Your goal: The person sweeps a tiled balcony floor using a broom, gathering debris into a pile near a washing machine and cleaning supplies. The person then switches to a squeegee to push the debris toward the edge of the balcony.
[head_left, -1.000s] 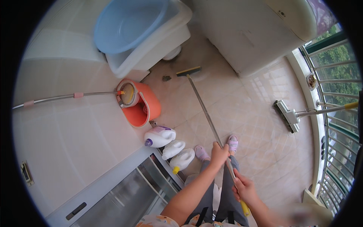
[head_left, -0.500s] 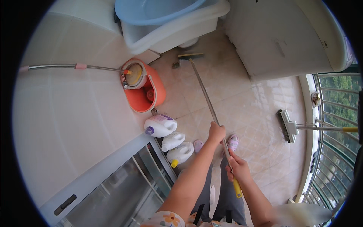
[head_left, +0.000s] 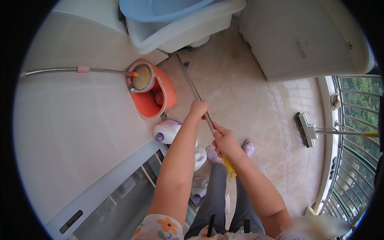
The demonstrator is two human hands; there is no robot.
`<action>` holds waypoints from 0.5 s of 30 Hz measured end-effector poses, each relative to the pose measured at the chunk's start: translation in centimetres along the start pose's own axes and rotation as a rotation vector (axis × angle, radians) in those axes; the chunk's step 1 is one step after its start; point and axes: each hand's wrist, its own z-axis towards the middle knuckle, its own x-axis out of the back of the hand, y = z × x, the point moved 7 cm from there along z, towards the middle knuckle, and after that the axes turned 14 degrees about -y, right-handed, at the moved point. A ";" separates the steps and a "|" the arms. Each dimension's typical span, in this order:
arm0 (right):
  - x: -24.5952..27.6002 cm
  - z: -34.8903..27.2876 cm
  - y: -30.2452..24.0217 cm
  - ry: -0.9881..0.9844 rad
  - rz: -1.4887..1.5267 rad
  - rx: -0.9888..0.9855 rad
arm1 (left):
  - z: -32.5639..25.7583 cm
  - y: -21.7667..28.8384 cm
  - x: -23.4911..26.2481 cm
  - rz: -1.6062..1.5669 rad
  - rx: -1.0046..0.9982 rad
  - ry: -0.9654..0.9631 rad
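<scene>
With both hands I hold a floor squeegee (head_left: 188, 78), a long metal pole ending in a yellow grip. My left hand (head_left: 199, 109) is wrapped round the middle of the pole. Lower down, just above the yellow grip, my right hand (head_left: 226, 140) is closed on it. The pole slants away to the far left, and its head is mostly hidden at the foot of a white tub (head_left: 192, 36). A small dark clump (head_left: 186, 64) lies on the tiles beside the pole.
An orange mop bucket (head_left: 168, 90) with a mop in it stands left, near white detergent bottles (head_left: 168, 130). A blue basin (head_left: 164, 10) sits on the tub. At right are a sponge mop (head_left: 308, 130), a railing (head_left: 356, 108) and a large white appliance (head_left: 288, 44).
Both hands have moved forward and left with the squeegee. Its head has slid from the bare tiles to the foot of the white tub. The dark clump stays on the floor.
</scene>
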 end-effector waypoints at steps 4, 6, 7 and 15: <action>4.8 -3.3 3.9 0.072 -0.026 -0.052 | 0.5 -3.9 -6.9 0.078 0.057 -0.093; 6.9 -7.4 5.9 0.150 -0.032 -0.117 | -3.5 -5.1 -12.0 0.075 0.097 -0.047; 6.3 -9.1 5.9 0.122 -0.028 -0.121 | -2.6 -8.6 -12.3 0.130 0.023 0.050; 4.6 -8.2 2.0 0.005 -0.102 -0.070 | -5.5 -3.6 -8.5 -0.109 -0.023 0.060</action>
